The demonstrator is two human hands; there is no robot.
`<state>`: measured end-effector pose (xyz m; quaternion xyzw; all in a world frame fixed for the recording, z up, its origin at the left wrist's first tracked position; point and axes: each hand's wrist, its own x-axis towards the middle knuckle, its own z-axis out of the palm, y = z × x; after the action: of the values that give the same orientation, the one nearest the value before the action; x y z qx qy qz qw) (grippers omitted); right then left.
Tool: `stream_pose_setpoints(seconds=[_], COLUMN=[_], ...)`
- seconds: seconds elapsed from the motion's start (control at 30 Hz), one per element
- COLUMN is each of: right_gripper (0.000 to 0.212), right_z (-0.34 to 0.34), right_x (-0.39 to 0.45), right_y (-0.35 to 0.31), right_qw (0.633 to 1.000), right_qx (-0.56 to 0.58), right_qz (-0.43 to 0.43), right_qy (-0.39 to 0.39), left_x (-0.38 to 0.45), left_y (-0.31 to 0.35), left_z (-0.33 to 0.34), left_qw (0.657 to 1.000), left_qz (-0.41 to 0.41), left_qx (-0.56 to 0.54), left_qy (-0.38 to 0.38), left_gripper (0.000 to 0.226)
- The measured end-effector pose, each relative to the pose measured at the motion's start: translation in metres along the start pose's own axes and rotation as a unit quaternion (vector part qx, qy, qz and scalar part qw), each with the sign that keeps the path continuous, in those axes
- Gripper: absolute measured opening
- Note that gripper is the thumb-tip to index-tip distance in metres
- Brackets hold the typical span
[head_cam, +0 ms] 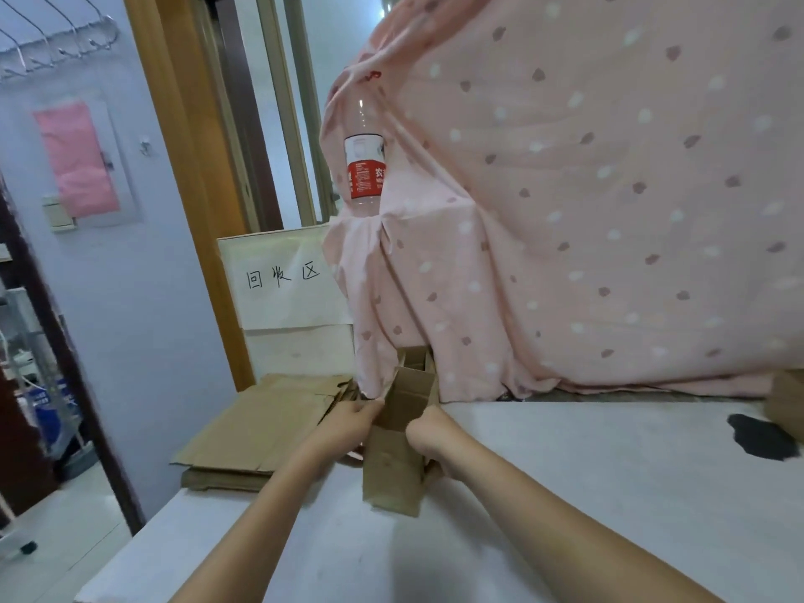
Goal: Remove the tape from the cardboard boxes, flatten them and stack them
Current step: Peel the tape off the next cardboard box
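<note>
A small brown cardboard box (398, 446) lies lengthwise on the white table (565, 493), its flaps open at the far end. My left hand (350, 422) grips its left edge, and my right hand (428, 430) grips its right edge, fingers curled. To the left lies a stack of flattened cardboard (261, 428) at the table's corner. No tape is visible on the box.
A white sign with handwritten characters (283, 280) leans behind the stack. A pink dotted cloth (587, 211) drapes over the back, with a red-labelled bottle (364, 167) on it. A black patch (761, 437) and a brown object (785, 402) sit far right. Open doorway on the left.
</note>
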<state>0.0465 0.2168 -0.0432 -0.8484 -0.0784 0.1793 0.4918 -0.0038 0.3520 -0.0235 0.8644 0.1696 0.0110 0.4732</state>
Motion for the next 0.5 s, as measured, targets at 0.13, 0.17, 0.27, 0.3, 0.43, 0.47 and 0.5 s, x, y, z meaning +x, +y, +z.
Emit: stream_pose_setpoints(seconds=[0.13,0.17,0.27,0.3,0.43,0.47,0.5], right_gripper=[0.041,0.036,0.035,0.042,0.056,0.057,0.057], right_z=[-0.027,-0.036,-0.063,-0.073,-0.107,-0.113,-0.12], right_x=[0.004,-0.009,-0.048,-0.058,-0.07,-0.069,-0.07], right_y=[0.053,0.059,0.069,0.074,0.094,0.1,0.104], right_qw=[0.999,0.998,0.99,0.985,0.948,0.938,0.928], right_qx=[-0.005,-0.006,-0.029,-0.047,-0.187,-0.223,-0.25], right_qz=[-0.044,-0.065,-0.136,-0.16,-0.252,-0.263,-0.273], right_qy=[0.008,0.016,0.038,0.043,0.054,0.051,0.045], left_x=[-0.009,-0.008,0.0,0.002,0.01,0.011,0.01], left_y=[0.011,0.015,0.028,0.033,0.056,0.062,0.069], left_z=[0.0,0.001,0.01,0.012,0.03,0.037,0.045], left_qw=[0.985,0.978,0.967,0.965,0.967,0.973,0.981], left_qz=[-0.045,-0.054,-0.083,-0.089,-0.09,-0.087,-0.079], left_qx=[-0.159,-0.189,-0.228,-0.233,-0.216,-0.184,-0.142], left_qy=[-0.052,-0.063,-0.076,-0.08,-0.103,-0.107,-0.106], left_gripper=[0.051,0.056,0.068,0.071,0.095,0.097,0.091])
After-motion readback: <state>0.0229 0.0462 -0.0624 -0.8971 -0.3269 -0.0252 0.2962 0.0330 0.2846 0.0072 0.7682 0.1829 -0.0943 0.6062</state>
